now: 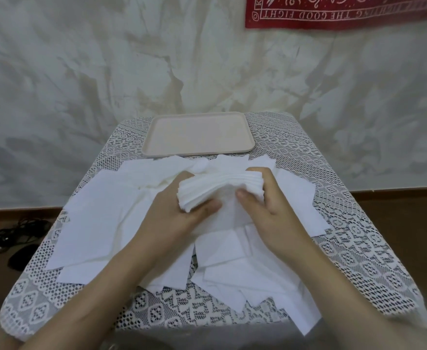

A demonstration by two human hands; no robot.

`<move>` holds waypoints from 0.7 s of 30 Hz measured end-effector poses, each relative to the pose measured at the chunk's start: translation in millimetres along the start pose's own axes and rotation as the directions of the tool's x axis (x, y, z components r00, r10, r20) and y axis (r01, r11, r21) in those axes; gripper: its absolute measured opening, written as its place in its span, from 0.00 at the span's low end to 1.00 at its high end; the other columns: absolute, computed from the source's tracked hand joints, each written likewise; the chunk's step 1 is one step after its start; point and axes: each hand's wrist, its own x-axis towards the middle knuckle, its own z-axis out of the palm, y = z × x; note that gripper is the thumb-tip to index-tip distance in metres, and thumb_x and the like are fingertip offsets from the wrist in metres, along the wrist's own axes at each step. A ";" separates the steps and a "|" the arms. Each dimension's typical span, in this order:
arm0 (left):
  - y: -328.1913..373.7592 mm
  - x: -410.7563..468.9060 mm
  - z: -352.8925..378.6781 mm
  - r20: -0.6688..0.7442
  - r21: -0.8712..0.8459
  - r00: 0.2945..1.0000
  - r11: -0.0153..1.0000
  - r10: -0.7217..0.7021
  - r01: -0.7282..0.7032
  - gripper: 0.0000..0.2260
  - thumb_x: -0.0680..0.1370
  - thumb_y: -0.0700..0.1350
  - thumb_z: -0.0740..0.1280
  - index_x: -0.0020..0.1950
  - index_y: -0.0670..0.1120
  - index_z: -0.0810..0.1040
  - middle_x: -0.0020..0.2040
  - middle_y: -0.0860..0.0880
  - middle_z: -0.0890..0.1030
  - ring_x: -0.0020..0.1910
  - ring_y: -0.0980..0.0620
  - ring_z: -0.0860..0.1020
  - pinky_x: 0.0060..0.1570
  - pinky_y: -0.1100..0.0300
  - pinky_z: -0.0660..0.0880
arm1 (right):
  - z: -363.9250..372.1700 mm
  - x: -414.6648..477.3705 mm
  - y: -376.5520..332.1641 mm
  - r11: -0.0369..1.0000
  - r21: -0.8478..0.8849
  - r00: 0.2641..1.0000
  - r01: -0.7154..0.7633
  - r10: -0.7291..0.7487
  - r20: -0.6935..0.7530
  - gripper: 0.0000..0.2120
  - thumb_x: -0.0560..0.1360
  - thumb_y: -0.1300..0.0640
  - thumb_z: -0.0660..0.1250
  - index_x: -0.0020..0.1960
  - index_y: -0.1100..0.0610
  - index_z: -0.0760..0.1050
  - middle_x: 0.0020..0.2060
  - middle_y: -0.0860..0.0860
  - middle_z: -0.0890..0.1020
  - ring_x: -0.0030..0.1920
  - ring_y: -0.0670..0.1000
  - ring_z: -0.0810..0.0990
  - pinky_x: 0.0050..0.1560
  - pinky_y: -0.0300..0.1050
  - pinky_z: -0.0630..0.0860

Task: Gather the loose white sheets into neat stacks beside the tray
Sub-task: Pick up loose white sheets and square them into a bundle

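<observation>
- The table point(359, 248), under a lace cloth, carries everything. No finished pile stands on it beside the tray, so I judge the job to be in its early part.
- The loose sheets point(101, 223) make up the largest share of the work left. They lie scattered and overlapping across the middle and near half of the table, at all angles, with some corners hanging past the near edge. They are thin, plain white and roughly square, and most lie flat.
- The tray point(198, 133) sits at the far end of the table, pale beige with nothing on it. The farthest sheets reach its near rim.
- The stack point(220, 184) is the one part gathered so far: a thick bundle of sheets held over the middle of the scatter, well short of the tray. Its layers show along the top edge and fan out unevenly at the left end, so it needs squaring. It may be resting on the sheets below, but the view does not settle that.
- The left hand point(179, 218) grips the stack's left end, with the thumb along the near side.
- The right hand point(270, 205) clasps the right end, with the fingers curled over the far edge and the thumb pressing the near face.
</observation>
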 end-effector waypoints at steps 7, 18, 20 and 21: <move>14.3 -4.4 0.2 -0.244 -0.049 0.970 0.998 0.017 -0.030 0.10 0.80 0.57 0.69 0.53 0.52 0.81 0.48 0.55 0.85 0.48 0.55 0.83 0.46 0.55 0.78 | -9.2 0.4 -27.0 0.988 -0.067 0.987 -0.140 0.145 0.064 0.10 0.78 0.61 0.73 0.55 0.53 0.74 0.40 0.53 0.83 0.39 0.49 0.80 0.39 0.45 0.76; 27.7 -13.7 -6.3 -0.093 -0.135 0.983 0.981 -0.156 0.143 0.17 0.75 0.61 0.73 0.56 0.51 0.82 0.47 0.55 0.87 0.46 0.57 0.85 0.44 0.60 0.79 | 9.4 -11.1 -41.9 0.947 -0.201 0.956 -0.250 0.274 0.105 0.10 0.83 0.48 0.64 0.52 0.54 0.77 0.43 0.52 0.84 0.42 0.54 0.84 0.45 0.54 0.78; 27.7 -20.3 4.9 0.041 -0.384 0.942 0.866 -0.332 0.322 0.21 0.75 0.57 0.76 0.64 0.49 0.81 0.54 0.51 0.88 0.53 0.50 0.87 0.51 0.54 0.83 | 17.0 -13.1 -35.3 0.950 -0.132 0.958 -0.284 0.286 -0.004 0.11 0.83 0.47 0.63 0.53 0.54 0.77 0.46 0.52 0.84 0.46 0.52 0.84 0.49 0.55 0.80; 27.3 -24.7 10.6 0.097 -0.410 0.927 0.833 -0.363 0.370 0.21 0.75 0.54 0.74 0.65 0.49 0.81 0.56 0.49 0.88 0.55 0.48 0.87 0.53 0.51 0.83 | 20.2 -13.8 -31.7 0.949 -0.121 0.956 -0.292 0.291 -0.024 0.11 0.83 0.46 0.63 0.53 0.54 0.76 0.45 0.51 0.84 0.46 0.51 0.84 0.48 0.53 0.79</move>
